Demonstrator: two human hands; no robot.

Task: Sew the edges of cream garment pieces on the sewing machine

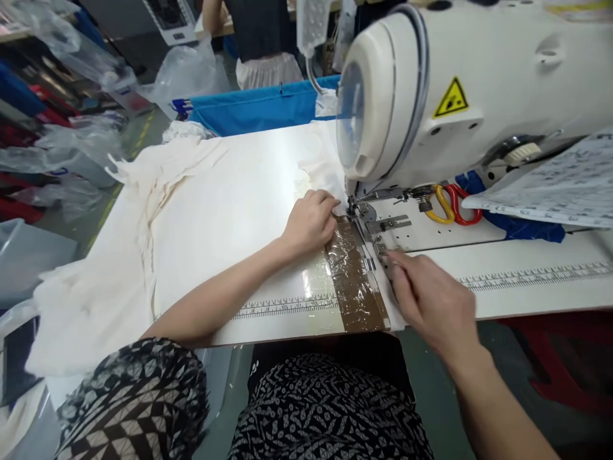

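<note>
The left hand [311,220] is set down close to the needle area [351,206] of the sewing machine [383,96], its fingers bunched and bent low at the edge of the white cloth [326,180], which is spread just beyond them; whether any of it is gripped cannot be told. The right hand [433,299] is placed nearer the table's front edge, fingers curled narrow, with the index finger reached out to the metal guide [379,246]; what is held inside cannot be told. Between the hands, the table [230,185] is covered by a band of brown tape [353,275], with a white strip [389,303] laid along its right side, just beside the right hand. Loose cloth pieces [96,275] are heaped well to the left of the left hand. Scissors [443,206] with yellow and red handles are seen beyond the right hand, near a printed sheet [550,185].
</note>
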